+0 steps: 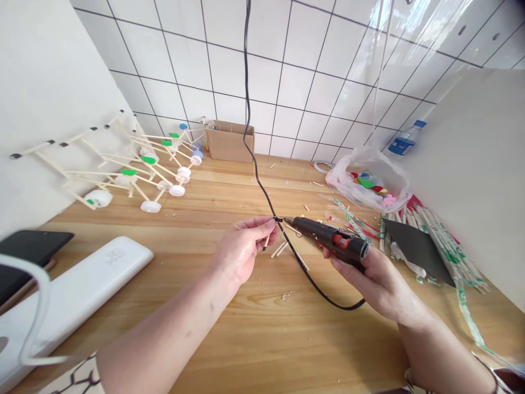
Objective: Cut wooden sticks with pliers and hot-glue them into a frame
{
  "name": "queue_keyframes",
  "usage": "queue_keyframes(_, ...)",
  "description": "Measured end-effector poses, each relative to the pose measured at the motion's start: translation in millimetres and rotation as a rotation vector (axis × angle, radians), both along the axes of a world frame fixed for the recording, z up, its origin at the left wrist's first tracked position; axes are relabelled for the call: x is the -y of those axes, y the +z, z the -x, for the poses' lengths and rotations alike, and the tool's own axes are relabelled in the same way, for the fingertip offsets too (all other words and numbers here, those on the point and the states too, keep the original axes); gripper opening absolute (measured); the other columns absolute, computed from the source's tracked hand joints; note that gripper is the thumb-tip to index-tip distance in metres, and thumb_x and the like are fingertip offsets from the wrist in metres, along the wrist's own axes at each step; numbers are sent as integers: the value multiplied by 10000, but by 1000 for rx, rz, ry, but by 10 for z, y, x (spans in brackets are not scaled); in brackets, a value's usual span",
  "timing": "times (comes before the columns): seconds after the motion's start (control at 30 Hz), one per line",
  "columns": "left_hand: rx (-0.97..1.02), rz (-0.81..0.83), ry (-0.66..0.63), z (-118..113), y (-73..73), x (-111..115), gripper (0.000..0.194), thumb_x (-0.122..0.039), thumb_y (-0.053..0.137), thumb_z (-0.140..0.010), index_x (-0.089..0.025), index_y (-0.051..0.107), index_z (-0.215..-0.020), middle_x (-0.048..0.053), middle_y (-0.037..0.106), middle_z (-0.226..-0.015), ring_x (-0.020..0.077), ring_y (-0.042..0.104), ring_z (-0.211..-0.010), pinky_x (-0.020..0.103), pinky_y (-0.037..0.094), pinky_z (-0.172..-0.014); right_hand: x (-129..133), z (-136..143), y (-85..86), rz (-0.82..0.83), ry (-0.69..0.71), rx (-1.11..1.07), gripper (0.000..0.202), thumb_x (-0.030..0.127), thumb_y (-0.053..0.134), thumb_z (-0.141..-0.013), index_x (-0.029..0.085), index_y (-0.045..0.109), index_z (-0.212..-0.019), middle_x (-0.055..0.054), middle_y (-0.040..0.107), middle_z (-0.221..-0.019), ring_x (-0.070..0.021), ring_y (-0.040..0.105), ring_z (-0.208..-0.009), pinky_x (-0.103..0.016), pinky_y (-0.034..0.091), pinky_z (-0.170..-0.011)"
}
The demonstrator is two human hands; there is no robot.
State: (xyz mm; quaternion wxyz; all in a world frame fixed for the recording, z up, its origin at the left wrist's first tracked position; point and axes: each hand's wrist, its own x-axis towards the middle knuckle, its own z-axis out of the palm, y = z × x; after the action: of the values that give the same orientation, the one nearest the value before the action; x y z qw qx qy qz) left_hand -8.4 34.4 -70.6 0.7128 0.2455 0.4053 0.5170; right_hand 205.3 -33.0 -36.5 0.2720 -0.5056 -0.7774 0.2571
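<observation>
One small, black, narrow piece (279,220) sits pinched in the left hand's (241,246) fingertips; just beside them points a black-and-orange plastic glue gun (318,230), the right hand's (381,284) fingers wrapped round its grip.

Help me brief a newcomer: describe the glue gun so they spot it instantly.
Above the wooden table, find the right hand. It grips the black glue gun, nozzle toward the left hand. Unlike the flat black sheet nearby, it has an orange part.
</observation>
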Motion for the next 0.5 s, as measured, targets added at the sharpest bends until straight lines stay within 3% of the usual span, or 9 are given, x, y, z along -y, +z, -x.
queue_keyframes(0.3,-13,-9,-15,-11,7,-8,46,-127,749,-587,-112,716,-615,39,655,-554,93,546,-498,216,365,-513,4,15,-31,-11,15,20,170,214,486,-893,203,554,-1048,-41,621,-952,-178,573,-865,-273,477,-751)
queue_keyframes(0.5,-8,-4,2,1,0,-6,68,-136,769,-570,-126,711,-603,36,652,-545,99,550,-500,224,369,-514,1,1,-7,-29,6,8,149,226,475,-895,200,551,-1021,-59,619,-984,-207,574,-939,-302,478,-791)
